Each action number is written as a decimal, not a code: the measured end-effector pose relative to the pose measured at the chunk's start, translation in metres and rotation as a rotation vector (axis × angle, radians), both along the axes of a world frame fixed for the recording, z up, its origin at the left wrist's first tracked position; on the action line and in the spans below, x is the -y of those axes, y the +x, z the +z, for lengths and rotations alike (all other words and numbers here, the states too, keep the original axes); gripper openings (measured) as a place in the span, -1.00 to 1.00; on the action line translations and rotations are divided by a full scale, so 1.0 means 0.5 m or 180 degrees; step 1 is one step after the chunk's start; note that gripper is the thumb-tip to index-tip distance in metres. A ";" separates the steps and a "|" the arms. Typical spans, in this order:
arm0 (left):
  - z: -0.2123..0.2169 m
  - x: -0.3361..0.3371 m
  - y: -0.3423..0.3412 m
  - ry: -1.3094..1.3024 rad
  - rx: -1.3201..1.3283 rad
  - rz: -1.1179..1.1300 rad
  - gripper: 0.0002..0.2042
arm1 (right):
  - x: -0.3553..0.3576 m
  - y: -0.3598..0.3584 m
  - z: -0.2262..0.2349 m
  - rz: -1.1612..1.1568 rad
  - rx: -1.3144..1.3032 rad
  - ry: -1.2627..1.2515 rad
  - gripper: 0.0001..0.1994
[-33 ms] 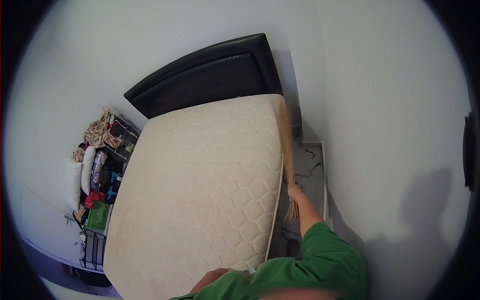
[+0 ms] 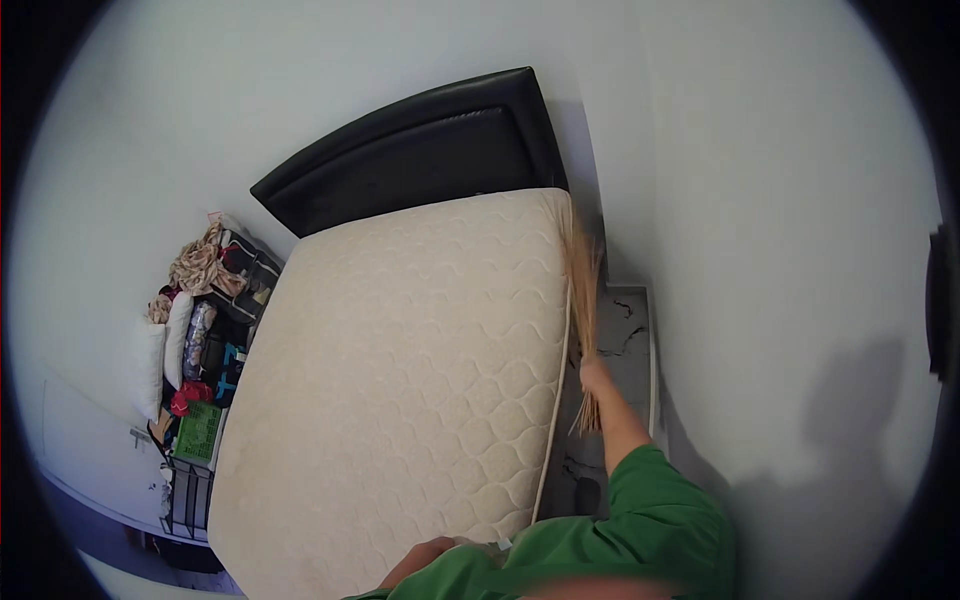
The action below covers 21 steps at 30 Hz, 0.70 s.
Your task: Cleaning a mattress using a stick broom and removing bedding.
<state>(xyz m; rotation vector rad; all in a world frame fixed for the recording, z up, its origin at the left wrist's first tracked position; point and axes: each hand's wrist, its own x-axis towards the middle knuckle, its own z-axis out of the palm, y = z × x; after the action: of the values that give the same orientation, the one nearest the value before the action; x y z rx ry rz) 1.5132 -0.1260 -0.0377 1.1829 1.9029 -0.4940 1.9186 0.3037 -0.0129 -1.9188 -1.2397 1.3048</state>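
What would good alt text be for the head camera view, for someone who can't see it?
A person's right hand grips a bundle of straw broom sticks along the right edge of a bare quilted mattress, while the left hand rests at its near corner. A black headboard stands behind; clothes and bags pile at left.

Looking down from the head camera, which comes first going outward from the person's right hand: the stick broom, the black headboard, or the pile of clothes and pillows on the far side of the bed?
1. Stick broom: gripped in the right hand, beside the mattress edge.
2. Black headboard: at the bed's top end.
3. Pile of clothes and pillows: across the mattress, on its left side.
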 end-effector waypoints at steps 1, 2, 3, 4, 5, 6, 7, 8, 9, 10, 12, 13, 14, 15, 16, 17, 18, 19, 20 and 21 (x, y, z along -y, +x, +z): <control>0.011 0.055 -0.025 -0.0025 -0.0059 0.0182 0.12 | 0.003 -0.027 0.135 -0.0107 -0.0687 0.0025 -0.63; 0.011 0.057 -0.027 -0.0049 -0.0061 0.0178 0.13 | -0.001 -0.019 0.193 -0.0126 -0.0676 0.0023 -0.63; 0.013 0.054 -0.023 -0.0097 -0.0067 0.0181 0.13 | 0.003 -0.016 0.226 -0.0302 -0.0174 0.0681 -0.63; 0.008 0.036 -0.006 -0.0126 -0.0082 0.0190 0.13 | 0.003 -0.016 0.240 -0.0466 0.0325 0.1353 -0.64; 0.013 0.038 -0.004 -0.0153 -0.0097 0.0204 0.14 | 0.008 -0.019 0.237 -0.0466 0.0323 0.1345 -0.64; 0.010 0.031 0.004 -0.0176 -0.0115 0.0222 0.14 | 0.016 -0.024 0.231 -0.0557 0.0479 0.1432 -0.64; 0.004 0.013 0.024 -0.0187 -0.0135 0.0247 0.14 | 0.024 -0.030 0.226 -0.0643 0.0629 0.1532 -0.64; 0.006 0.013 0.030 -0.0200 -0.0150 0.0253 0.15 | 0.040 -0.037 0.182 -0.0637 0.0775 0.1540 -0.65; 0.009 0.011 0.033 -0.0212 -0.0169 0.0266 0.15 | 0.055 -0.046 0.110 -0.0626 0.0915 0.1548 -0.66; 0.009 0.000 0.042 -0.0228 -0.0186 0.0279 0.15 | 0.072 -0.050 0.034 -0.0153 0.0792 0.1030 -0.67; 0.011 0.017 0.024 -0.0261 -0.0204 0.0198 0.16 | 0.042 -0.011 -0.102 0.0211 0.0689 0.0497 -0.68; 0.003 -0.013 0.034 -0.0283 -0.0187 0.0092 0.16 | 0.016 0.039 -0.164 0.0321 0.0255 0.0009 -0.68; 0.001 -0.017 0.035 -0.0330 -0.0185 0.0053 0.17 | 0.013 0.064 -0.200 0.0489 -0.0212 -0.0487 -0.68; 0.013 0.060 0.014 -0.0345 -0.0318 0.0446 0.17 | 0.033 -0.047 0.003 -0.0303 -0.0866 -0.1012 -0.67; 0.009 0.038 0.028 -0.0363 -0.0319 0.0423 0.17 | 0.064 -0.035 0.045 -0.0341 -0.0858 -0.1006 -0.67; -0.001 0.012 0.044 -0.0379 -0.0329 0.0406 0.18 | 0.076 -0.028 0.066 -0.0438 -0.0203 -0.0137 -0.66; -0.008 -0.003 0.064 -0.0396 -0.0338 0.0395 0.18 | 0.081 -0.027 0.073 -0.0518 0.0461 0.0725 -0.63; -0.009 -0.005 0.072 -0.0421 -0.0353 0.0399 0.18 | 0.091 -0.034 0.072 -0.0528 0.0462 0.0718 -0.63; -0.012 -0.011 0.078 -0.0446 -0.0367 0.0411 0.18 | 0.106 -0.043 0.067 -0.0589 0.0639 0.0931 -0.63; -0.011 -0.015 0.080 -0.0471 -0.0381 0.0430 0.19 | 0.123 -0.050 0.058 -0.0644 0.0815 0.1145 -0.64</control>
<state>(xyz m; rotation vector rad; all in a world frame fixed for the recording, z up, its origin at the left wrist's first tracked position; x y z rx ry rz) 1.5530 -0.1188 -0.0433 0.9408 1.9950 -0.6318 1.8936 0.2424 0.0161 -1.9234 -1.2609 0.6953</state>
